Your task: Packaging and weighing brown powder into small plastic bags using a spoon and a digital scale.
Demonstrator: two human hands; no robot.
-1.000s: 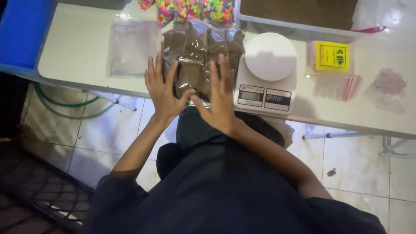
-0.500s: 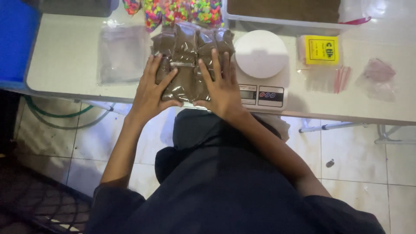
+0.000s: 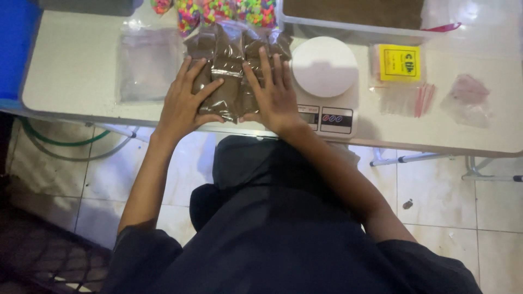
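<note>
A pile of clear bags filled with brown powder lies on the pale table, near its front edge. My left hand lies flat on the left side of the pile, fingers spread. On the right side my right hand does the same. Both thumbs point inward along the pile's near edge. Neither hand closes around a bag.
A white kitchen scale stands right of the pile, touching my right hand. Empty clear bags lie left. Bags of bright beads and a tray of brown powder are behind. A yellow packet and small zip bags lie right.
Both hands have slid further onto the pile, toward the back of the table, and the pile has been pressed flatter and closer to the bead bags.
</note>
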